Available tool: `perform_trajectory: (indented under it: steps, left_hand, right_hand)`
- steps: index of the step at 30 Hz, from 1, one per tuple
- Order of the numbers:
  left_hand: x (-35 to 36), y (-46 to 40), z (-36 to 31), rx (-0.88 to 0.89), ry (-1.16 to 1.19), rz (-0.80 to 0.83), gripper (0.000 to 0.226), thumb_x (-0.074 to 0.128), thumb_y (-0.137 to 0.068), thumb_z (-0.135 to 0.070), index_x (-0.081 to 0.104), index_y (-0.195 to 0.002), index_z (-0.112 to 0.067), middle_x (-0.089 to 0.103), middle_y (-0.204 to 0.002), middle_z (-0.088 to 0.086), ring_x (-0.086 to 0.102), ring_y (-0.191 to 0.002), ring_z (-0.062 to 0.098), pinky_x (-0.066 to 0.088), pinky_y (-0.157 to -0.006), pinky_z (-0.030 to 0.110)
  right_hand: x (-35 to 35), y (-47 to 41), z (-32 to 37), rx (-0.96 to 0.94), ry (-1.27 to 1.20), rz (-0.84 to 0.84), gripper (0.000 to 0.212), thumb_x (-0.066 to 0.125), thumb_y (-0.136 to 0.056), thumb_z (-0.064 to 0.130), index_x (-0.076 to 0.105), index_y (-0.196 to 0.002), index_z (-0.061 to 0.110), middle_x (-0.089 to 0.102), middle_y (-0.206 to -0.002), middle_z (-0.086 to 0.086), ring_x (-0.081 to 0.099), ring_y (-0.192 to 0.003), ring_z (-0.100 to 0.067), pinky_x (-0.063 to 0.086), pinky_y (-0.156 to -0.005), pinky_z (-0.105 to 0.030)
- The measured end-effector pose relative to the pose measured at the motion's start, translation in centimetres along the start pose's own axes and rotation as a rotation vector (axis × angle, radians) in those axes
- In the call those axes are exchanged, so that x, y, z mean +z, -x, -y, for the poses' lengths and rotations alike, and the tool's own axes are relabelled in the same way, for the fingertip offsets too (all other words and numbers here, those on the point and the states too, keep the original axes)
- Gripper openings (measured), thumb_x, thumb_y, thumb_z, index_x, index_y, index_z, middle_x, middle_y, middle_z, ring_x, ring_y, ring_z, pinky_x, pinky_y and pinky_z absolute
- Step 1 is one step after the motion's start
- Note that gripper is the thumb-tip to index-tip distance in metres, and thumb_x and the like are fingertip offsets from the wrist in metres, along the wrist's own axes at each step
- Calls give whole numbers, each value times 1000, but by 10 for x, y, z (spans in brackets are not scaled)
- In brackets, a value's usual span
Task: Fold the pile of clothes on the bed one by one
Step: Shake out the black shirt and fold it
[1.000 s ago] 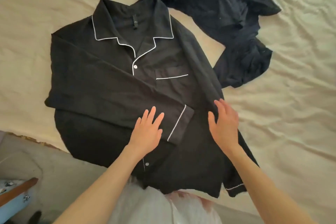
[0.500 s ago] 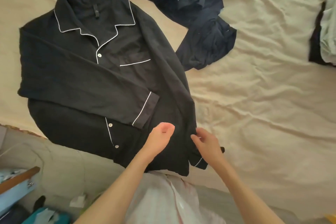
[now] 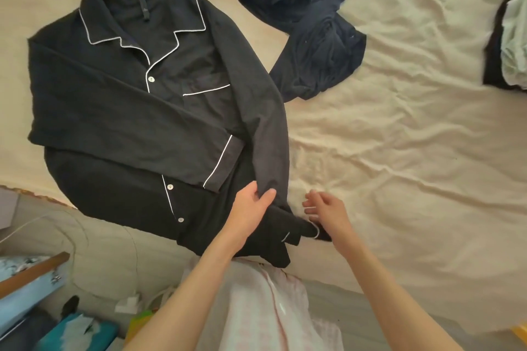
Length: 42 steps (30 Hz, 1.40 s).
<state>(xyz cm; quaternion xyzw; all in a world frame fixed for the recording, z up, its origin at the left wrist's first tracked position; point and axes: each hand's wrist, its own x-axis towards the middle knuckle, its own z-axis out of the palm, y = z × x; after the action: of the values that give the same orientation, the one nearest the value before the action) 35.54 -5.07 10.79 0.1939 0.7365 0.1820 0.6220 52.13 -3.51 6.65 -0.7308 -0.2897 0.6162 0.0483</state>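
Your left hand point(image 3: 251, 208) pinches the shirt's point(image 3: 137, 111) right sleeve point(image 3: 271, 134) near the cuff; your right hand point(image 3: 325, 208) hovers beside it, fingers loosely curled, holding nothing. The shirt lies flat on the bed point(image 3: 399, 151), dark clothes point(image 3: 299, 8) crumpled beyond.

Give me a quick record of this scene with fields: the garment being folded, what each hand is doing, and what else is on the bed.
garment: black pajama shirt with white piping, face up, one sleeve folded across the chest
left hand: grips the other sleeve near its lower end
right hand: fingers loosely curled, beside the cuff, holding nothing
surface: cream bedsheet, wrinkled
other clothes: crumpled dark navy garment beyond the shirt; dark and pale pile at the right edge
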Motion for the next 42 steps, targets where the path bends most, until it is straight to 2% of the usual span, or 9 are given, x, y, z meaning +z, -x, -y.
perform_trajectory:
  steps: [4, 7, 10, 18, 26, 29, 33, 38, 42]
  left_hand:
    - [-21, 33, -33, 229, 54, 41, 16, 52, -95, -18, 59, -96, -33, 69, -89, -19, 63, -89, -8, 46, -70, 6]
    - [-62, 42, -46, 258, 106, -19, 12, 51, -96, -21, 63, -97, -22, 70, -94, -11, 64, -91, 1, 50, -75, 13]
    - [-120, 37, -27, 151, 101, -99, 14, 51, -96, -19, 64, -99, -14, 69, -102, 7, 63, -94, 18, 49, -83, 33]
    - [-218, -15, 66, -274, -266, -281, 31, 50, -89, -2, 60, -118, -6, 61, -99, 13, 54, -87, 25, 40, -73, 30]
    - [-188, -89, 5, 13, -359, -289, 64, 60, -90, -27, 31, -145, -11, 39, -144, 11, 40, -131, 25, 33, -108, 37]
    - [-175, -111, -5, -93, -360, -313, 65, 63, -87, -31, 33, -142, -15, 43, -139, 9, 40, -129, 28, 33, -107, 44]
    - [-181, -115, -8, 15, -199, -333, 25, 56, -92, -26, 60, -112, -12, 57, -99, -2, 52, -93, 18, 39, -81, 27]
    - [-211, -109, 1, 34, -219, -401, 11, 51, -94, -20, 57, -103, -18, 60, -102, 3, 53, -89, 17, 38, -77, 29]
    - [-220, -115, -2, -73, -349, -309, 27, 54, -91, -16, 57, -118, -15, 62, -110, 3, 56, -99, 20, 42, -85, 30]
  right_hand:
    - [-2, 6, 32, 159, -366, 117, 31, 41, -100, 35, 60, -106, 11, 68, -100, -6, 65, -93, -21, 51, -66, -28]
    - [5, 22, 48, 33, -294, 240, 28, 42, -100, 34, 62, -107, 17, 69, -105, -3, 66, -96, -20, 51, -70, -28]
    - [21, 36, 57, -76, -127, 318, 26, 42, -100, 33, 62, -111, 20, 69, -108, 0, 66, -99, -17, 54, -87, -33]
    - [78, 9, 77, -9, -31, 270, 26, 48, -98, 32, 61, -113, 14, 67, -108, -3, 63, -101, -17, 52, -89, -32]
    - [124, -43, 86, -467, 773, -133, 51, 59, -89, 40, 45, -131, 15, 51, -127, -2, 49, -115, -22, 43, -88, -33]
    - [129, -51, 80, -575, 1041, -152, 24, 50, -95, 33, 54, -106, 13, 57, -106, -4, 53, -99, -25, 43, -77, -35]
    - [107, -61, 76, -500, 797, -281, 17, 48, -96, 24, 49, -82, 15, 51, -77, 3, 48, -70, -20, 33, -62, -31]
    - [37, -84, 78, 19, 143, -301, 15, 61, -89, 15, 59, -76, 8, 56, -71, -4, 52, -70, -23, 40, -61, -31]
    - [34, -90, 94, 50, 182, -332, 16, 56, -91, 17, 64, -85, 5, 59, -78, -7, 54, -73, -23, 44, -64, -31]
